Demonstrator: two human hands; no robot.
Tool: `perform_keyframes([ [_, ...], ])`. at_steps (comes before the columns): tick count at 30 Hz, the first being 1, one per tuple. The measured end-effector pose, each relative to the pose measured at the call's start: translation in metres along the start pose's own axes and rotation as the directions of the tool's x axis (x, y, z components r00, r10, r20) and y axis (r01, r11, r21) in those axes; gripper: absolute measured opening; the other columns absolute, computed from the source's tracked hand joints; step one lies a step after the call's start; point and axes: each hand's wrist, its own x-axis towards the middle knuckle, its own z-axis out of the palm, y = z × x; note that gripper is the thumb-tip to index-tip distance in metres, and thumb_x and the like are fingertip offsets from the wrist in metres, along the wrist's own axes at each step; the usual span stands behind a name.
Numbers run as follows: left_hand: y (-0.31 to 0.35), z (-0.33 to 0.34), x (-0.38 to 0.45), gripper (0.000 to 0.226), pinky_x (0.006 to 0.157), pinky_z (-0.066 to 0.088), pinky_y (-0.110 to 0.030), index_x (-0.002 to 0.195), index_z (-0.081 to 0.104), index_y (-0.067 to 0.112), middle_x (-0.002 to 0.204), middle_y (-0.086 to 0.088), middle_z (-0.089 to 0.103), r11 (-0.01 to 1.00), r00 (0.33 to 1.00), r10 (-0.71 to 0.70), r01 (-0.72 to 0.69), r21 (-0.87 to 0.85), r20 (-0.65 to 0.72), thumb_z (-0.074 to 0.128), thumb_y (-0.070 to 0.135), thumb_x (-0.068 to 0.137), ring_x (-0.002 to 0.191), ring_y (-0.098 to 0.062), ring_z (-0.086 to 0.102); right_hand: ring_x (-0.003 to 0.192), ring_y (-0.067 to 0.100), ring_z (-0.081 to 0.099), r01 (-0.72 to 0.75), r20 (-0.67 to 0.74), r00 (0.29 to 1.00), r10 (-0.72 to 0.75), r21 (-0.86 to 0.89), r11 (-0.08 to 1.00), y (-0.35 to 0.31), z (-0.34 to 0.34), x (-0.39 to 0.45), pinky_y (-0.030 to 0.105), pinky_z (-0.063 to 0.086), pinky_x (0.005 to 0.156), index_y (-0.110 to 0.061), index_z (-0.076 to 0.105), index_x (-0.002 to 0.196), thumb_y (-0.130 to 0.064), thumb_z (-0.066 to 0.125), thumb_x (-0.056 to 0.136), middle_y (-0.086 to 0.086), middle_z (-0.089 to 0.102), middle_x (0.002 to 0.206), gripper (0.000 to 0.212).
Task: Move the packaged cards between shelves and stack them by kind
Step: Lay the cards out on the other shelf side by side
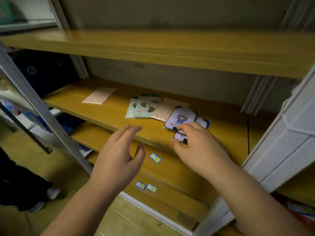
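Note:
On the middle wooden shelf (105, 114) lie several packaged cards. A purple card pack with a cartoon figure (182, 119) sits at the right, on top of more purple packs. My right hand (199, 147) grips the front edge of these purple packs near the shelf's front edge. Left of them lie mint-green packs (144, 108) with a pale pink pack (167, 109) partly under the purple ones. A lone pale pink pack (99, 95) lies further left. My left hand (119, 160) hovers open in front of the shelf, holding nothing.
An upper wooden shelf (170, 51) runs overhead. Lower shelves carry small blue-and-yellow labels (155, 158) on their fronts. Grey metal uprights (44, 116) frame the left, a white post (279, 150) the right. Dark bins (42, 70) stand at the left.

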Motion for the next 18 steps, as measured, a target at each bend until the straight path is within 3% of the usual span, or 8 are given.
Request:
perform_keyframes([
  [3,-0.02,0.009,0.015,0.053,0.102,0.038,-0.027,0.145,0.048,0.032,0.13,0.026,0.037,0.999,0.999,0.012,-0.012,-0.031,0.03,0.054,0.04,0.093,0.13,0.008,0.03,0.117,0.02,0.053,-0.099,0.049,0.993,0.104,-0.093,0.991,0.002,0.007,0.016,0.033,0.05,0.087,-0.024,0.049,0.137,-0.053,0.051,0.093,0.001,0.055,0.135,0.053],
  [6,-0.037,0.017,0.04,0.052,0.1,0.03,-0.021,0.144,0.049,0.031,0.134,0.022,0.043,0.998,0.998,0.038,-0.035,-0.047,0.058,0.056,0.04,0.094,0.126,0.012,0.024,0.117,0.024,0.054,-0.21,0.059,0.971,0.23,-0.24,0.948,0.005,0.012,0.037,0.033,0.048,0.083,-0.023,0.046,0.139,-0.061,0.046,0.092,0.004,0.055,0.135,0.06],
  [13,-0.085,0.032,0.104,0.048,0.1,0.032,-0.022,0.139,0.055,0.026,0.141,0.003,0.056,0.985,0.974,0.146,-0.126,-0.12,0.172,0.062,0.03,0.092,0.133,-0.012,0.041,0.119,0.03,0.053,-0.446,0.039,0.863,0.504,-0.412,0.795,0.002,0.034,0.077,0.037,0.048,0.086,-0.016,0.039,0.142,-0.076,0.035,0.088,0.012,0.054,0.138,0.081],
  [18,-0.126,0.036,0.143,0.047,0.098,0.035,-0.025,0.137,0.057,0.025,0.14,0.002,0.057,0.971,0.96,0.196,-0.162,-0.177,0.201,0.064,0.029,0.091,0.13,-0.015,0.045,0.119,0.036,0.052,-0.581,-0.065,0.782,0.62,-0.435,0.688,-0.009,0.057,0.105,0.04,0.048,0.087,-0.016,0.03,0.145,-0.088,0.034,0.077,0.018,0.053,0.136,0.099],
])
